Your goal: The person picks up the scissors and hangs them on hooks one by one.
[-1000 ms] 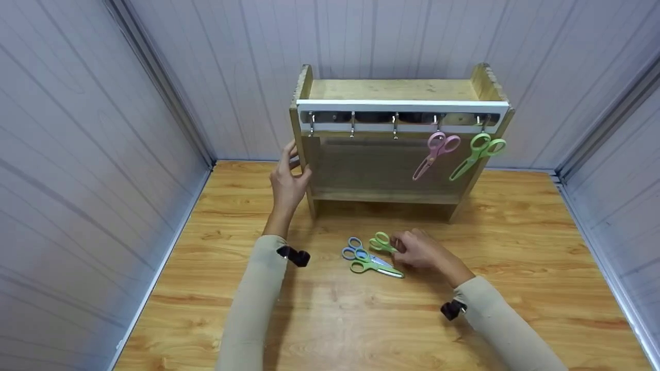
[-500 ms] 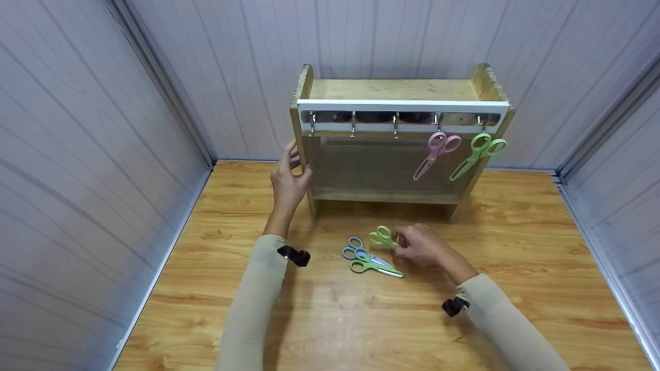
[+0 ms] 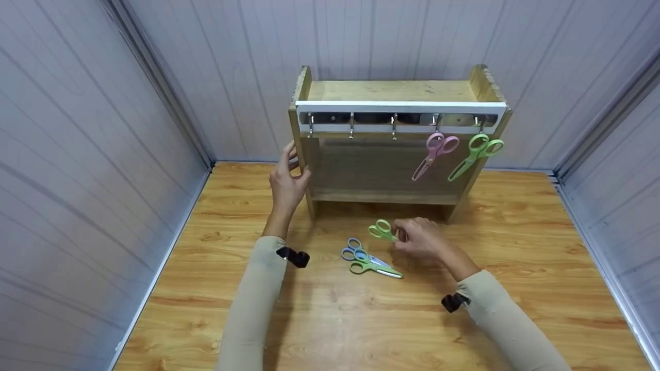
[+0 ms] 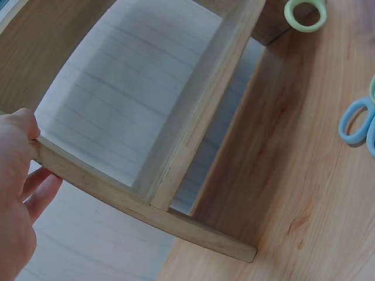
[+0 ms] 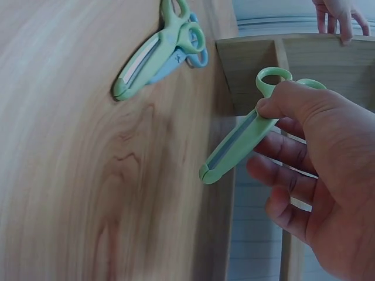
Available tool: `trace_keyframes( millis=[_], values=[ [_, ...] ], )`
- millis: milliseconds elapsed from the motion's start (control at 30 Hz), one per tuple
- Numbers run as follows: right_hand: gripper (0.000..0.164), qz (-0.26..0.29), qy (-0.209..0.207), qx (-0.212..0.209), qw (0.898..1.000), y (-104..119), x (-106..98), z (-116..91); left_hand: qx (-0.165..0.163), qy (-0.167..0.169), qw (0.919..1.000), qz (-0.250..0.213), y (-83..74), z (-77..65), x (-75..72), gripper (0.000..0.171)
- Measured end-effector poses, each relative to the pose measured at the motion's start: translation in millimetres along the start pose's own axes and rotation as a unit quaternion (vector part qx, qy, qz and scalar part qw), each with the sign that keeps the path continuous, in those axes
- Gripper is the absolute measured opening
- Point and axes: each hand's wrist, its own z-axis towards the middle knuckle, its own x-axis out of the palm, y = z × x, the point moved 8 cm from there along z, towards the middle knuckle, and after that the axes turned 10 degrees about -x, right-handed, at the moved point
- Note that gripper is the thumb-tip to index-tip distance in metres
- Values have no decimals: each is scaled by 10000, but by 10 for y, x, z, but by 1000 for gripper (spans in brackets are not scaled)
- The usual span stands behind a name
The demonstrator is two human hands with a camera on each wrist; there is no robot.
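My right hand (image 3: 420,238) pinches a pair of green scissors (image 5: 239,143) between thumb and fingers, near the pivot. Their blade slants down over the floor in the right wrist view, and the rings point toward the shelf. At the back, my left hand (image 3: 289,183) grips the side panel (image 4: 117,196) of a wooden shelf (image 3: 386,196), thumb in front and fingers behind. Another green pair of scissors (image 3: 369,266) lies on the floor, partly over blue scissors (image 5: 166,67). Pink scissors (image 3: 434,149) and a further green pair (image 3: 472,154) hang from hooks on the shelf.
A white rail (image 3: 402,106) with several metal hooks runs across the shelf's upper front; three hooks to the left hold nothing. Pale panel walls (image 3: 258,77) stand behind and on both sides of the wood-look floor (image 3: 330,324).
My right hand has lifted the green scissors and moved them slightly toward the shelf, away from the pair on the floor. My left hand stays on the side panel.
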Motion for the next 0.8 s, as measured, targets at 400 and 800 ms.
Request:
trace_keyframes(
  millis=[400, 800],
  values=[
    [17, -45, -186, -133, 9997, 68, -198, 39, 114, -29, 9999, -111, 7, 5, -4, 61],
    [16, -188, -326, -295, 9989, 159, -383, 67, -30, 46, 10000, -79, 23, 7, 0, 63]
  ],
)
